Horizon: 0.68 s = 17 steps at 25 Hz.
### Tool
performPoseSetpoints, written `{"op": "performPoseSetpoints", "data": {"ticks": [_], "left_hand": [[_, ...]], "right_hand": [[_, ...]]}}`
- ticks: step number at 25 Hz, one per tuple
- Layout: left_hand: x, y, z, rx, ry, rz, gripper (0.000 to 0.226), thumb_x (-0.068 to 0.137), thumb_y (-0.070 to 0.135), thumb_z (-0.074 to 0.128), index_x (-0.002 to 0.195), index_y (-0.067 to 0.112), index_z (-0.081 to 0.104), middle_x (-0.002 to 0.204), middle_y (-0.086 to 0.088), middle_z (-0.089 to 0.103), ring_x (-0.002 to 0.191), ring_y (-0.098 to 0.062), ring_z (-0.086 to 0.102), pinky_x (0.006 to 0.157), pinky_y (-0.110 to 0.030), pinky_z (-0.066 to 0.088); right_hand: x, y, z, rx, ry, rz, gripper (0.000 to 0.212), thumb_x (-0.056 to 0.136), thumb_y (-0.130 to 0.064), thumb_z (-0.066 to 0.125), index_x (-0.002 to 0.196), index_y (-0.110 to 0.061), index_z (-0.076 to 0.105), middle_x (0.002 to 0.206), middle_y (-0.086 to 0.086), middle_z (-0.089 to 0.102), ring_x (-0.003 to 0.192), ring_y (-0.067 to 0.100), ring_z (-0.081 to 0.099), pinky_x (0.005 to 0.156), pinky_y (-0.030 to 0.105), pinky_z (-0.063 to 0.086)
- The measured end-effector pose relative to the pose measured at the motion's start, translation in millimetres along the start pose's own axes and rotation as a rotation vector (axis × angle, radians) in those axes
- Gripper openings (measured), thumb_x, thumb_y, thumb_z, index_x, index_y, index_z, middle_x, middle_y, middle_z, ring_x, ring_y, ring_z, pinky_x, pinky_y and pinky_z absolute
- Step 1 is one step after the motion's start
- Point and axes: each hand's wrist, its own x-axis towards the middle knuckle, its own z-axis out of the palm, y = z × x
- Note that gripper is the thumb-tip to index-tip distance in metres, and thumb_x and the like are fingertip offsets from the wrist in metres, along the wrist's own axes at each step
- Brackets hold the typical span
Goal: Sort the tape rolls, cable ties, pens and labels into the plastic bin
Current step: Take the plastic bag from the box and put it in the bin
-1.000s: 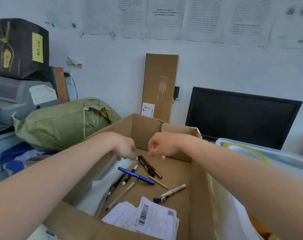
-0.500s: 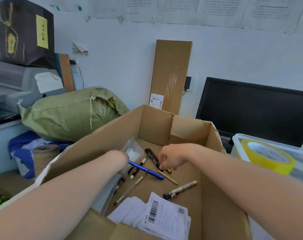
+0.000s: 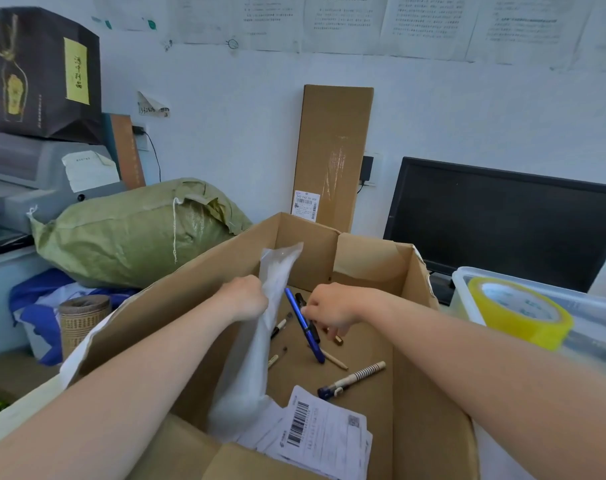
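left hand (image 3: 247, 296) is clenched on a clear bag (image 3: 256, 344) lifted along the box's (image 3: 429, 403) left wall. right hand (image 3: 329, 310) grasps a blue pen (image 3: 303, 323), tilted, tip on the box floor near the far wall. a striped pen (image 3: 355, 377) lies mid-floor, labels (image 3: 324, 434) at the near edge. tape (image 3: 518, 311) sits in the bin (image 3: 468, 282), just right of the box.

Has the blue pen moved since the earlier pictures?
Yes. The blue pen lay flat on the cardboard box floor; now the right hand lifts its far end, tilting it up.
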Motion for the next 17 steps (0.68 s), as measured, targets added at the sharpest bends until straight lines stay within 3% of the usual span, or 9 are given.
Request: {"op": "performPoseSetpoints", "data": {"ticks": [3, 6, 8, 10, 12, 14, 17], "left_hand": [[-1.7, 3.3, 2.2, -0.398, 0.022, 0.083, 0.039, 0.093, 0.015, 0.046, 0.057, 0.016, 0.030, 0.059, -0.003, 0.031, 0.056, -0.018, 0.032, 0.055, -0.028, 0.023], [-9.3, 8.8, 1.5, -0.771, 0.096, 0.147, 0.026, 0.096, 0.022, 0.046, 0.074, 0.012, 0.056, 0.076, -0.007, 0.053, 0.072, -0.019, 0.050, 0.061, -0.027, 0.038], [-13.9, 14.2, -2.0, -0.988, 0.098, 0.162, 0.027, 0.098, 0.028, 0.044, 0.084, 0.013, 0.063, 0.095, -0.008, 0.061, 0.085, -0.018, 0.057, 0.068, -0.030, 0.047], [-18.7, 19.0, -5.7, -1.189, -0.002, 0.168, 0.045, 0.099, 0.039, 0.035, 0.076, 0.011, 0.060, 0.101, -0.009, 0.063, 0.092, -0.019, 0.060, 0.071, -0.034, 0.051], [-21.3, 22.6, -8.3, -1.337, -0.104, 0.238, 0.059, 0.100, 0.045, 0.023, 0.082, 0.007, 0.064, 0.112, -0.012, 0.063, 0.107, -0.021, 0.059, 0.077, -0.037, 0.054], [-23.6, 25.9, -9.2, -1.359, -0.070, 0.319, 0.054, 0.101, 0.038, 0.024, 0.096, 0.007, 0.067, 0.123, -0.010, 0.060, 0.119, -0.017, 0.052, 0.080, -0.035, 0.054], [-26.7, 35.6, -9.8, -1.338, 0.070, 0.326, 0.026, 0.099, 0.024, 0.040, 0.094, 0.014, 0.064, 0.122, -0.006, 0.060, 0.122, -0.020, 0.052, 0.071, -0.030, 0.051]], "right_hand": [[1.1, -5.9, -0.8, 0.418, 0.010, 0.026, 0.054, 0.102, -0.036, 0.027, 0.140, 0.003, 0.032, 0.134, 0.024, 0.051, 0.106, 0.031, 0.065, 0.089, 0.035, 0.054], [2.4, -8.0, -1.6, 0.710, -0.001, 0.002, 0.064, 0.100, -0.044, 0.029, 0.149, -0.005, 0.017, 0.145, 0.022, 0.039, 0.109, 0.032, 0.063, 0.091, 0.036, 0.053], [2.6, -9.8, -3.5, 0.798, -0.001, -0.030, 0.065, 0.098, -0.048, 0.031, 0.147, -0.005, 0.025, 0.143, 0.021, 0.043, 0.107, 0.031, 0.062, 0.089, 0.036, 0.053], [2.0, -10.1, -5.6, 0.870, 0.019, -0.076, 0.062, 0.096, -0.050, 0.039, 0.139, -0.006, 0.040, 0.134, 0.018, 0.053, 0.110, 0.029, 0.062, 0.088, 0.036, 0.054], [-3.0, -11.1, -10.4, 0.898, 0.103, -0.125, 0.052, 0.092, -0.046, 0.050, 0.129, -0.010, 0.052, 0.123, 0.012, 0.061, 0.108, 0.024, 0.063, 0.082, 0.033, 0.054], [-8.5, -11.6, -16.4, 0.908, 0.279, -0.152, 0.040, 0.091, -0.033, 0.057, 0.121, -0.007, 0.059, 0.114, 0.010, 0.064, 0.101, 0.021, 0.063, 0.075, 0.028, 0.052], [-22.6, -8.1, -26.8, 0.929, 0.488, -0.114, 0.030, 0.090, -0.013, 0.059, 0.117, -0.001, 0.059, 0.108, 0.010, 0.064, 0.097, 0.023, 0.062, 0.078, 0.030, 0.052]]}}
